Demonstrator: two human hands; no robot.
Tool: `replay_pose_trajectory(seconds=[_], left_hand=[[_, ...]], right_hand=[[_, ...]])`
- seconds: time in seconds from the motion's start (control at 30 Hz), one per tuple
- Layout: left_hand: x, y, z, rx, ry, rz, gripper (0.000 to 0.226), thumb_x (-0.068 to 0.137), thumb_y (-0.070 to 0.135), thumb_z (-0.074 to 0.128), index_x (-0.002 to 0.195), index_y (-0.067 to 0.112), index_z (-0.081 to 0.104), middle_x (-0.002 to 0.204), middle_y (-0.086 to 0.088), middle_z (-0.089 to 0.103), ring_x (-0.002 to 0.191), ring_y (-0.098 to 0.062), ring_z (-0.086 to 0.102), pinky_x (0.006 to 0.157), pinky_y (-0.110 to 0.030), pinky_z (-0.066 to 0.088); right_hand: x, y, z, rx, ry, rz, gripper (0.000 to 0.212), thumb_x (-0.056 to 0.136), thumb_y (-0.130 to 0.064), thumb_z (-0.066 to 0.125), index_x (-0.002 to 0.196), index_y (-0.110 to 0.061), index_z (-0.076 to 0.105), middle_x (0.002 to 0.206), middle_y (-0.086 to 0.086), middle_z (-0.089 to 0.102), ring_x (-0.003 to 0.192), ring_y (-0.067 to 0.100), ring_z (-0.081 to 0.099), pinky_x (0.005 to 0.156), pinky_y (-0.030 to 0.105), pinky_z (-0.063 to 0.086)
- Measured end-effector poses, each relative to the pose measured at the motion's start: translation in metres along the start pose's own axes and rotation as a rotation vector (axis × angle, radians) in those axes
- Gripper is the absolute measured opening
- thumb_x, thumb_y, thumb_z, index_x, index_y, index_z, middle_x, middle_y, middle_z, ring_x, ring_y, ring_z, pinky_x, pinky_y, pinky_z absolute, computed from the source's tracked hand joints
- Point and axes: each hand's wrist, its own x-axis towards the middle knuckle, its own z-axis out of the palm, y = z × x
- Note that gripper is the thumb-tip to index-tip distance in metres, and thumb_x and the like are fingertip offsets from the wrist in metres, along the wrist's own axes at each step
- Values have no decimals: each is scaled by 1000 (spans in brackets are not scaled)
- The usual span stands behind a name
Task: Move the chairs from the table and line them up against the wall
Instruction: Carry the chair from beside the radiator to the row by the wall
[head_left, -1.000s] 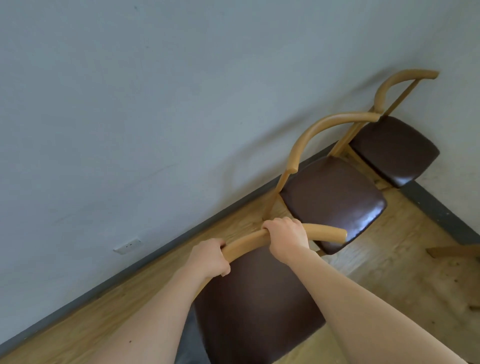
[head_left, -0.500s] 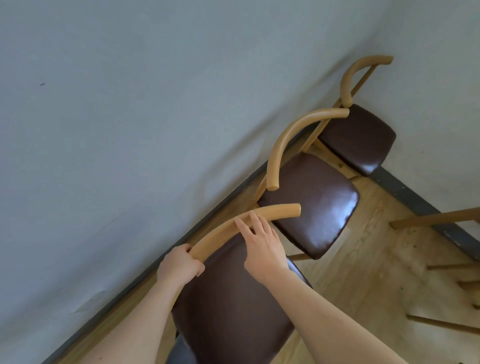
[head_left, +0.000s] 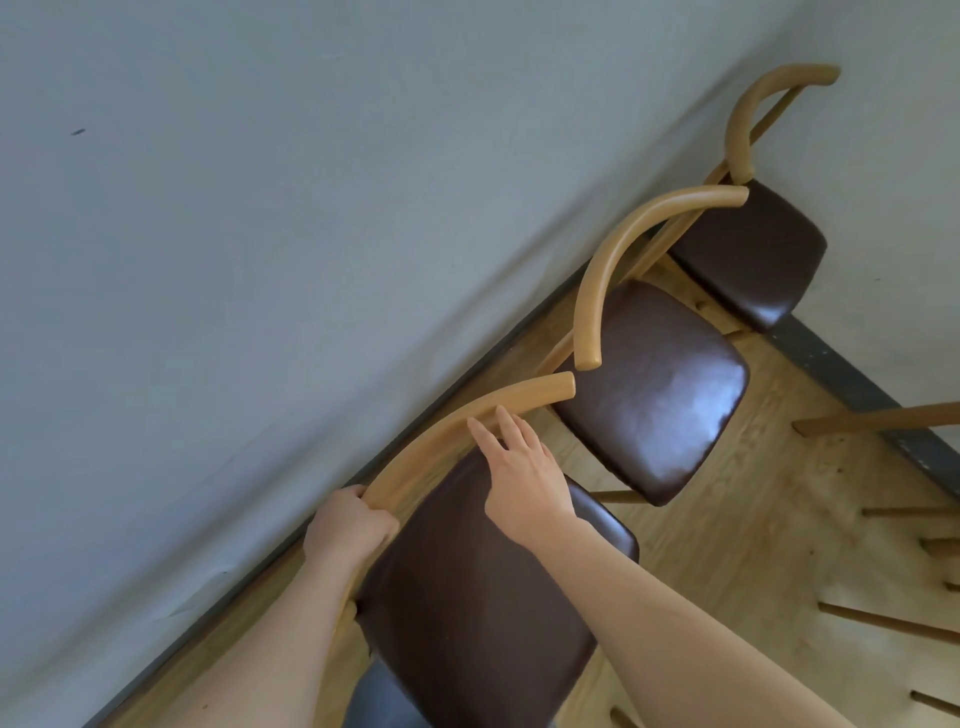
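Note:
Three wooden chairs with dark brown padded seats stand in a row along the grey wall (head_left: 260, 234). The nearest chair (head_left: 467, 597) has a curved wooden backrest (head_left: 467, 421). My left hand (head_left: 345, 530) is shut around the lower end of that backrest. My right hand (head_left: 519, 467) hovers open over the seat, its fingertips resting on the backrest rail. The middle chair (head_left: 654, 384) sits just beyond, its backrest end close to the near chair's. The far chair (head_left: 753, 249) stands in the corner.
A dark baseboard (head_left: 841, 374) runs along both walls above the light wooden floor (head_left: 753, 519). Wooden legs of other furniture (head_left: 883, 418) jut in from the right edge. Part of my dark clothing shows at the bottom.
My right hand has let go of the backrest and opened, fingers now only touching the rail. The near chair has moved closer to the wall and the middle chair. My view has tilted.

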Motion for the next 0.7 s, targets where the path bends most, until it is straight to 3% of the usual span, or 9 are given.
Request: replay_pose_trajectory(seconds=[0.07,0.23,0.4,0.47,0.57,0.7], left_hand=[[2,4,1,-14,-19,8,77,63,5,62,137,12,45,106,-10,63,75,-20,61,58,-28,49],[6,5,4,7,-13,7,73,62,5,63,134,11,49,123,-18,62,99,-33,63,71,-38,55],[4,6,9,33,33,58,76,70,10,69,139,15,39,134,-11,53,111,-30,56,82,-41,54],[-1,9,12,122,116,192,76,72,19,73,138,19,37,138,-8,49,116,-28,54,87,-42,53],[-9,20,19,342,324,537,74,73,27,72,138,20,37,143,-7,43,130,-28,41,109,-44,37],[-24,45,28,541,387,846,62,79,25,65,135,19,39,144,-7,41,133,-27,38,114,-44,29]], right_hand=[[0,-1,0,-3,-5,8,85,85,-3,54,151,-31,8,162,7,3,148,27,0,118,43,15],[-5,5,-2,-11,-13,39,84,86,-4,54,151,-30,8,162,7,5,148,28,2,118,43,16],[-16,12,-5,-7,-26,72,82,86,-5,55,151,-28,10,161,8,8,148,29,2,118,44,15],[-23,15,-8,2,-29,91,81,86,-5,54,151,-27,11,161,8,10,148,29,2,118,44,16],[-37,20,-14,22,-22,132,79,87,-5,53,151,-27,13,161,9,11,148,28,3,119,45,18],[-61,25,-23,93,25,188,76,87,-4,51,150,-27,17,160,6,14,148,27,4,118,45,21]])
